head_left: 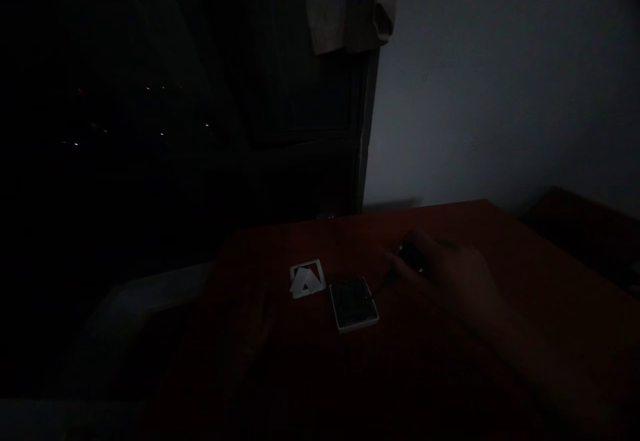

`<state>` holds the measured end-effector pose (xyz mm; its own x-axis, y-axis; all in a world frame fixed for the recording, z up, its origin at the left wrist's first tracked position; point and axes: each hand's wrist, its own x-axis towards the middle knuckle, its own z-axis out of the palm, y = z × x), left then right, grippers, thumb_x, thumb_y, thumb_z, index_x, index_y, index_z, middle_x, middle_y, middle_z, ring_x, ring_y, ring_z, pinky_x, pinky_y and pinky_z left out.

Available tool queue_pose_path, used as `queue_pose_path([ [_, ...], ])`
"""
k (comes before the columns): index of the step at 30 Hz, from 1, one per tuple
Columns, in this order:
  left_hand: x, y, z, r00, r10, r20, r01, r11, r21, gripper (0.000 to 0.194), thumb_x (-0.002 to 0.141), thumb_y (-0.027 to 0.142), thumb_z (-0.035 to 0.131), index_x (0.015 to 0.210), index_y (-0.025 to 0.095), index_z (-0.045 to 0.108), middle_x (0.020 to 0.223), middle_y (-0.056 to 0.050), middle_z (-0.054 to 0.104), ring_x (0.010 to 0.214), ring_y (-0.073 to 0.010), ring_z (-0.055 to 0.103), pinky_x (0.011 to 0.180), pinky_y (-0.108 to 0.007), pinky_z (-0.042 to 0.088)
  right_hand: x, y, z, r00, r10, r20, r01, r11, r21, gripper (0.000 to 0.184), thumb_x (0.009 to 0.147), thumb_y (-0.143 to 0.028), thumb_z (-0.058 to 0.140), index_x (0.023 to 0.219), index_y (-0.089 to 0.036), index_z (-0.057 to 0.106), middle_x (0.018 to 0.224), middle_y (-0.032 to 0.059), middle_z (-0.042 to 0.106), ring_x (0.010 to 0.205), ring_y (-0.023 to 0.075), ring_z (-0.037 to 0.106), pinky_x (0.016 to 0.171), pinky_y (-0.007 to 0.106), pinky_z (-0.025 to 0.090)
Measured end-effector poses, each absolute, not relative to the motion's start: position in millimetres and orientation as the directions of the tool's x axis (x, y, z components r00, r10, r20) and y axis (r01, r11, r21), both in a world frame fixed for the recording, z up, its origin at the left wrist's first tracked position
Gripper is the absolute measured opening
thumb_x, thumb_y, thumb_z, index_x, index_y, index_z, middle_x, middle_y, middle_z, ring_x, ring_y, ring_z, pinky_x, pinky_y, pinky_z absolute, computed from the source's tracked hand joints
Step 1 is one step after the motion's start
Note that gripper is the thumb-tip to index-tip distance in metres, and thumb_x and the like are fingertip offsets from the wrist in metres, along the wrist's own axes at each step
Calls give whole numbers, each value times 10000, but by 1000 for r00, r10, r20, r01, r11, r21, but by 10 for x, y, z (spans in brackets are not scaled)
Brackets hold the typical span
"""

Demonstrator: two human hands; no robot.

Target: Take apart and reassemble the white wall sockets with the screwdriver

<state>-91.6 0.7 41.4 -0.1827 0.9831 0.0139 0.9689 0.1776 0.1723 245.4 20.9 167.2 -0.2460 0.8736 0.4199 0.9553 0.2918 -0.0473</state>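
Observation:
The room is very dark. My right hand (450,271) reaches across a reddish table (500,241), its fingers curled over a small dark object (410,254) from which a thin cord seems to trail. Just left of it lies a deck of cards (353,303) with a dark back and a white edge. Further left lies a small white card box or flap (306,279). A faint shape on the table at the lower left may be my left hand (250,334); its fingers cannot be made out.
A pale wall (500,94) rises behind the table. A light garment (350,7) hangs above a dark door or cabinet (300,94). A pale surface (145,294) lies left of the table. A dark piece of furniture (585,221) stands at the right.

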Motion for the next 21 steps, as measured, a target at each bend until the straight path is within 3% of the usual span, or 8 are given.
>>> queue_pose_path([
  [6, -1155, 46, 302, -121, 976, -180, 990, 131, 47, 390, 924, 161, 334, 1256, 146, 539, 1323, -134, 563, 1192, -246, 555, 977, -348, 420, 2435, 186, 1674, -232, 889, 394, 946, 301, -123, 383, 902, -580, 406, 859, -222, 536, 655, 17, 684, 545, 208, 650, 458, 246, 285],
  [10, -1125, 44, 338, -65, 986, -155, 994, 78, 77, 413, 891, 133, 370, 1257, 175, 555, 1316, -115, 577, 1188, -248, 557, 998, -369, 407, 2433, 191, 1655, -249, 875, 415, 939, 323, -119, 365, 899, -567, 425, 850, -224, 539, 674, 18, 687, 534, 195, 630, 450, 238, 269],
  [15, -1058, -2, 384, 12, 998, -70, 937, 13, 349, 303, 845, 189, 444, 1048, 220, 666, 1157, -66, 667, 1057, -220, 626, 938, -331, 452, 2457, 218, 1610, -270, 868, 416, 925, 354, -137, 363, 905, -546, 430, 865, -212, 565, 669, 31, 686, 538, 188, 628, 452, 235, 288],
  [21, -733, -16, 472, 1, 998, -59, 678, 43, 734, 176, 804, 337, 541, 853, 237, 676, 936, -20, 713, 898, -218, 654, 840, -318, 482, 2449, 218, 1631, -248, 891, 380, 905, 353, -238, 332, 895, -527, 459, 870, -220, 584, 686, 20, 689, 566, 189, 652, 456, 239, 335],
])
